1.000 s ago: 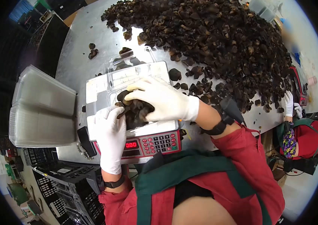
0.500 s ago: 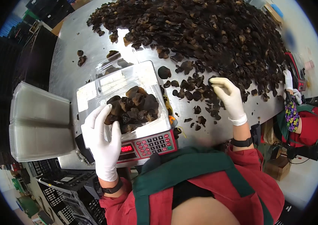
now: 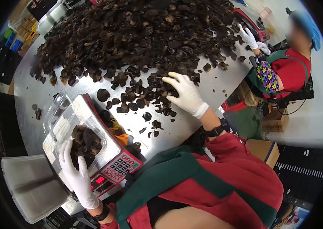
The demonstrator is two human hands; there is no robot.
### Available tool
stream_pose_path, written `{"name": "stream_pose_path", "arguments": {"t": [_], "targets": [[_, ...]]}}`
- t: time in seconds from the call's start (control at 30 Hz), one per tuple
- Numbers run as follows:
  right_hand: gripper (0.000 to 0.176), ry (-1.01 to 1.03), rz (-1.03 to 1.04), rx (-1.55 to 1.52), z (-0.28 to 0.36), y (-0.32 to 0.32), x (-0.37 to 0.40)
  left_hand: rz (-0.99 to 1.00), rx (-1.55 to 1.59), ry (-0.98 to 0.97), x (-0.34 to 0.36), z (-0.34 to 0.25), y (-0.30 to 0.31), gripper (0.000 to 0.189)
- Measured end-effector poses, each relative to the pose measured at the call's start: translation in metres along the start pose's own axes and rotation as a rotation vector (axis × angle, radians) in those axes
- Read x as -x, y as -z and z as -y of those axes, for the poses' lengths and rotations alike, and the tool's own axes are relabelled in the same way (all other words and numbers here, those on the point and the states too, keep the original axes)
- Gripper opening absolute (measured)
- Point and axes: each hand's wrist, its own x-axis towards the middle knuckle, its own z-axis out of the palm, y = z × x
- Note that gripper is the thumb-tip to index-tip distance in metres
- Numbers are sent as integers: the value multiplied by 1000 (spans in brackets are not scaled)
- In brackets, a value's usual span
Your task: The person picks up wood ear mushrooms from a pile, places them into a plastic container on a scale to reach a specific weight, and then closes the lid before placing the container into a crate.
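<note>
Mostly covered: steel table (image 3: 30, 95), its far half buried under a heap of dark dried fungus (image 3: 131, 34) that is cut off at the top edge. Co-worker (image 3: 287, 68), upper right, in a red top and green apron. Stack of clear trays (image 3: 28, 187), lower left, blurred. Cardboard box (image 3: 262, 150) on a pale floor. Scale (image 3: 117, 166) with a red keypad, its platform hidden under a clear container (image 3: 60, 122) part-filled with fungus. Left hand (image 3: 75, 173), gloved, fingers stretched flat against the container's near side. Right hand (image 3: 184, 93), gloved, palm down on loose pieces at the heap's edge, well apart from the left hand; its grip cannot be told.
</note>
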Motion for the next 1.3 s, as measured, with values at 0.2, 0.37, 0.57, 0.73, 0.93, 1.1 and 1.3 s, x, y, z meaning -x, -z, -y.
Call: {"name": "stream_pose_path", "arguments": {"t": [0.2,0.37,0.57,0.73,0.93,1.1,1.3], "targets": [[11,89,-235,-283,-4,-16,-23,-149,19,57,17,1,1,44],[33,218,-66,-276,30,-24,-39,-287,14,155,35,9,11,45],[17,383,-45,-87,25,-78,-43,-502,23,149,48,14,27,42],[5,314,3,-285,26,-64,-63,-726,27,251,63,20,61,40],[16,-117,113,-511,25,-56,-80,-725,74,244,63,29,55,41],[24,-452,338,-1057,51,-39,-81,-479,175,253,46,26,20,43],[23,-540,520,-1425,90,-30,-92,-231,82,123,37,8,-3,57]]}}
